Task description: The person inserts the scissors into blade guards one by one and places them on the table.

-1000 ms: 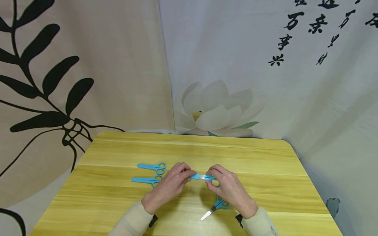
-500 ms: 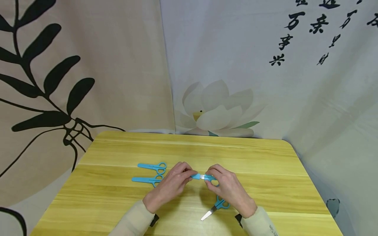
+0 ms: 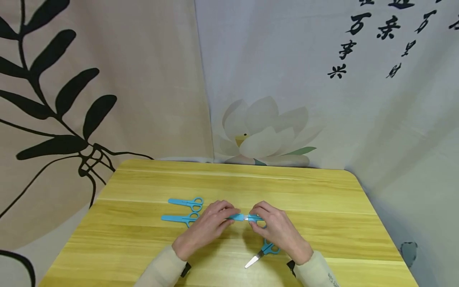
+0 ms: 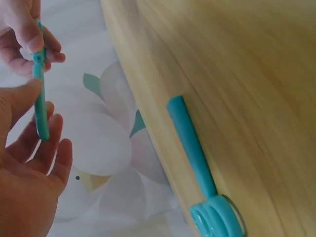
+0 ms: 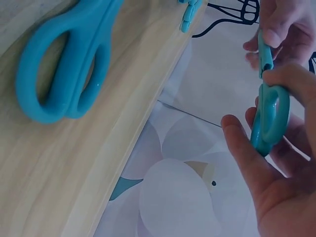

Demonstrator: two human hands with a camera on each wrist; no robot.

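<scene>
My left hand [image 3: 208,225] pinches a blue blade cover [image 3: 236,217] between thumb and fingers above the middle of the table. Opposite it, my right hand [image 3: 277,227] holds a pair of blue-handled scissors [image 5: 271,116] by the handles. The cover sits over most of the blades, with a short bit of bare metal showing between cover and handles in the head view. Below the right hand, a second pair of scissors [image 3: 267,248] lies with bare blades angled toward the near left. In the left wrist view the held cover [image 4: 41,111] is seen nearly edge-on.
Two covered blue scissors, an upper pair [image 3: 184,202] and a lower pair [image 3: 176,218], lie left of the left hand, covers pointing left. The left forearm partly hides the lower pair's handles. A printed curtain [image 3: 269,79] hangs behind the wooden table [image 3: 308,187].
The left hand has shifted its grip on the cover, its fingers now a little more spread. Less bare blade shows between cover and handles. The right hand has barely moved.
</scene>
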